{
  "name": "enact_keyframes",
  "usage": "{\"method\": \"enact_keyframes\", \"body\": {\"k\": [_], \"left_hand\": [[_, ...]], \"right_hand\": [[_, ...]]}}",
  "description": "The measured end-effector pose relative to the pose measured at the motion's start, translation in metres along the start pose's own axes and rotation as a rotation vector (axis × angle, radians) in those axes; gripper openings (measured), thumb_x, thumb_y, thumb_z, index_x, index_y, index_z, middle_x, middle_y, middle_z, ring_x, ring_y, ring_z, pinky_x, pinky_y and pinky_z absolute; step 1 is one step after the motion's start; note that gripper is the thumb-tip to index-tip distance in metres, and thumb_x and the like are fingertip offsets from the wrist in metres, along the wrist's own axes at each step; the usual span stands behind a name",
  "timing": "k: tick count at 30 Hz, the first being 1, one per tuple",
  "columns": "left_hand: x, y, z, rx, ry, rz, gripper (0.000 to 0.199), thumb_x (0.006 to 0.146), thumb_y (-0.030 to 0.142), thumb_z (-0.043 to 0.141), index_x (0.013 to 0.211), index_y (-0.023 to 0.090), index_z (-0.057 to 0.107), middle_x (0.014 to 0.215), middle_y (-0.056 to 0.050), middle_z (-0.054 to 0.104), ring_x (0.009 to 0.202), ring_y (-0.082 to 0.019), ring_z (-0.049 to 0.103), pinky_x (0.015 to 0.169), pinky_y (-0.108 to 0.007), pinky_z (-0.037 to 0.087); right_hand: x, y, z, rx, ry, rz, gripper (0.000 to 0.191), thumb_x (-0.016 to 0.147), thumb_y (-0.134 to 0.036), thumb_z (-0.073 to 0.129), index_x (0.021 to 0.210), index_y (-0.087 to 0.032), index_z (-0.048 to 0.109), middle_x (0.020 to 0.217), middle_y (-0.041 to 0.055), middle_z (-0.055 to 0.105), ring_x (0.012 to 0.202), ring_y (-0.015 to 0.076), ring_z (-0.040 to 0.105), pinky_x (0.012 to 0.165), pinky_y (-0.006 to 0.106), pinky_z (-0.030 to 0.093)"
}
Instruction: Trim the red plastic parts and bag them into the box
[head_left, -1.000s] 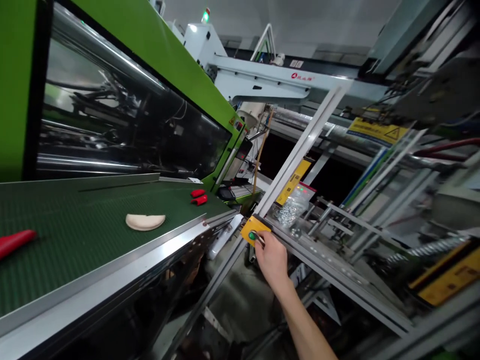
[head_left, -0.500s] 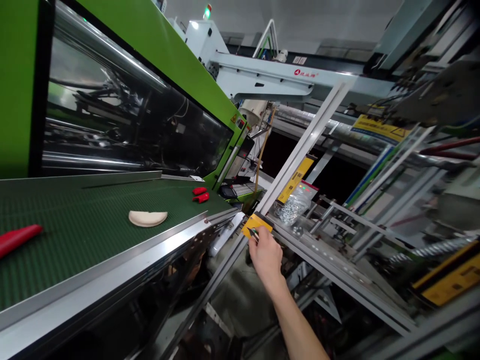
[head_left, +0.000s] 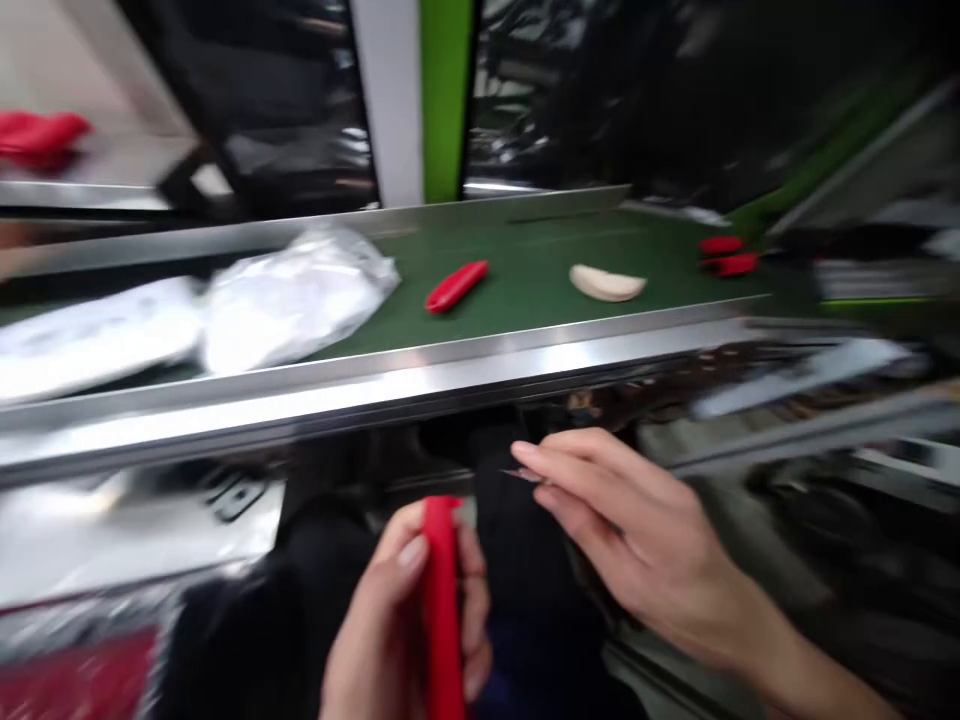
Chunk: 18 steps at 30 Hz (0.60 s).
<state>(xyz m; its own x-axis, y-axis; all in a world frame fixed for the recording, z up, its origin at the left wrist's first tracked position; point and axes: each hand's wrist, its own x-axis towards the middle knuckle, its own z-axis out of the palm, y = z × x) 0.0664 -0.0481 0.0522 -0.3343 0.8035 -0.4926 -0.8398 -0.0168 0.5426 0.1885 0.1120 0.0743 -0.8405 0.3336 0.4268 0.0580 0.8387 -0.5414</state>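
In front of the belt (head_left: 540, 305), left hand (head_left: 405, 610) has its fingers curled snug round a red part (head_left: 444, 610), right hand (head_left: 645, 540) pinches some thin tool (head_left: 527, 474) nearby, kinda blurry. Rail's (head_left: 450, 378) between them and the plastic bag (head_left: 300, 300), red piece (head_left: 456, 287), beige piece (head_left: 609, 285) and red bits (head_left: 733, 265).

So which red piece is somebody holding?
The long red piece in the left hand; the red pieces on the green belt have no hand on them.

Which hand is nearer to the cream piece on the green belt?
Right. In the picture, the right hand is below the cream piece; the left hand is lower, further left.
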Motion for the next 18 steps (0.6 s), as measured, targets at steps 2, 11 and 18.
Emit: {"method": "enact_keyframes", "body": {"k": [2, 11, 18], "left_hand": [[-0.008, 0.002, -0.001, -0.02, 0.011, 0.037, 0.021, 0.093, 0.039, 0.046, 0.096, 0.022, 0.057, 0.085, -0.002, 0.056, 0.053, -0.009, 0.045, 0.04, -0.018, 0.039], [-0.019, 0.003, -0.009, -0.062, 0.02, 0.107, 0.021, 0.094, 0.035, 0.04, 0.099, 0.021, 0.055, 0.084, 0.0, 0.056, 0.053, -0.008, 0.046, 0.041, -0.016, 0.038], [-0.021, 0.007, -0.012, -0.046, 0.036, 0.115, 0.021, 0.095, 0.035, 0.04, 0.1, 0.021, 0.055, 0.085, 0.0, 0.056, 0.053, -0.007, 0.046, 0.042, -0.015, 0.039]], "right_hand": [[0.005, 0.0, 0.011, -0.047, -0.062, -0.1, 0.048, 0.091, -0.002, 0.053, 0.136, -0.016, 0.053, 0.115, 0.0073, 0.06, 0.104, 0.0134, 0.056, 0.089, 0.028, 0.047], [0.023, -0.016, 0.032, -0.025, -0.095, -0.309, 0.041, 0.086, 0.006, 0.054, 0.124, -0.009, 0.058, 0.114, 0.0106, 0.063, 0.1, 0.0187, 0.057, 0.082, 0.035, 0.048], [0.024, -0.019, 0.037, -0.023, -0.1, -0.326, 0.038, 0.087, 0.002, 0.055, 0.123, -0.01, 0.06, 0.113, 0.0103, 0.064, 0.099, 0.02, 0.058, 0.08, 0.037, 0.047]]}}
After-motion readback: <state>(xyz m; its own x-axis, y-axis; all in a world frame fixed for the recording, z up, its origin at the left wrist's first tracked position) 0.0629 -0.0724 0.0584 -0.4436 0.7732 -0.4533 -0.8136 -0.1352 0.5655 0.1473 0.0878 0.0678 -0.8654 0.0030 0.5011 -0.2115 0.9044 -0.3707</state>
